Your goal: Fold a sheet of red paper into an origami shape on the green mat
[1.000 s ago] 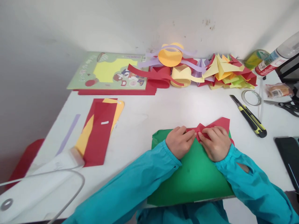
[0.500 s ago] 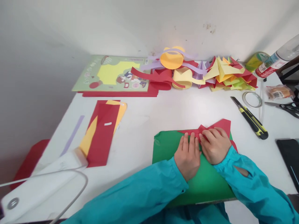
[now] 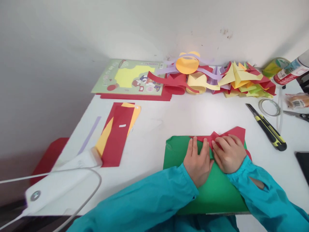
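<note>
A folded red paper (image 3: pixel 235 132) lies on a green sheet (image 3: pixel 176 151) near the table's front edge. My left hand (image 3: pixel 198 160) rests flat on the green sheet, fingers stretched out, with its fingertips on the left point of the red paper. My right hand (image 3: pixel 229 153) presses down on the red paper's middle with bent fingers, right beside the left hand. Both arms wear teal sleeves.
Red and yellow paper pieces (image 3: pixel 118 132) and a lilac strip (image 3: pixel 89 134) lie to the left. A green booklet (image 3: pixel 129 77) and a row of folded coloured paper shapes (image 3: pixel 217 79) line the wall. A utility knife (image 3: pixel 267 127), tape ring (image 3: pixel 269 107) and scissors (image 3: pixel 298 114) lie at the right.
My left hand has gone from a curled pinch on the red paper to lying flat with fingers stretched. The view has shifted slightly left.
</note>
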Available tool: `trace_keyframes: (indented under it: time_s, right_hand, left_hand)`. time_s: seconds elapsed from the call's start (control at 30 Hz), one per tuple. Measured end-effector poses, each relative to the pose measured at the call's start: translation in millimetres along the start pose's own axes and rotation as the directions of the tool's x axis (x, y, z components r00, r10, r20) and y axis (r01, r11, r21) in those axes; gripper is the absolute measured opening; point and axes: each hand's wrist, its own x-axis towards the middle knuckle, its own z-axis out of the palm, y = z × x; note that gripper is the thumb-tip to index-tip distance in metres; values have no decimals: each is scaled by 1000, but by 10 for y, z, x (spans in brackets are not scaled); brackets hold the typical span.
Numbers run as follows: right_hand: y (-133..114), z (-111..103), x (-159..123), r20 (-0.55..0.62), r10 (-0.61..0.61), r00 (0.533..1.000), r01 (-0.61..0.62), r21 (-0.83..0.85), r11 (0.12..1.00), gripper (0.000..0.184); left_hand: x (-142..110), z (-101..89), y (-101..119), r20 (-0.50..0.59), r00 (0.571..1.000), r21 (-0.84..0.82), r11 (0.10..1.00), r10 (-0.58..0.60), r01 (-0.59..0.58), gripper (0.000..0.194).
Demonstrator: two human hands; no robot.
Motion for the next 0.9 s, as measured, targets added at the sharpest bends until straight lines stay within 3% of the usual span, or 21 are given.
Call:
trace_keyframes:
  time_s: [0.3, 0.77, 0.9]
  right_hand:
    - [3, 13, -12, -18, 4, 1000, -4, 4, 1000, 20]
    - [1, 12, -12, -22, 6, 1000, -6, 9, 1000, 18]
    - [1, 11, -12, -23, 8, 1000, -8, 7, 1000, 18]
  left_hand:
    - [-13, -46, 29, 80, 995, 31, 998, -53, 51, 47]
    - [16, -71, -59, 91, 993, 23, 997, -69, 68, 61]
    - [0, -47, -78, 37, 997, 21, 998, -61, 60, 60]
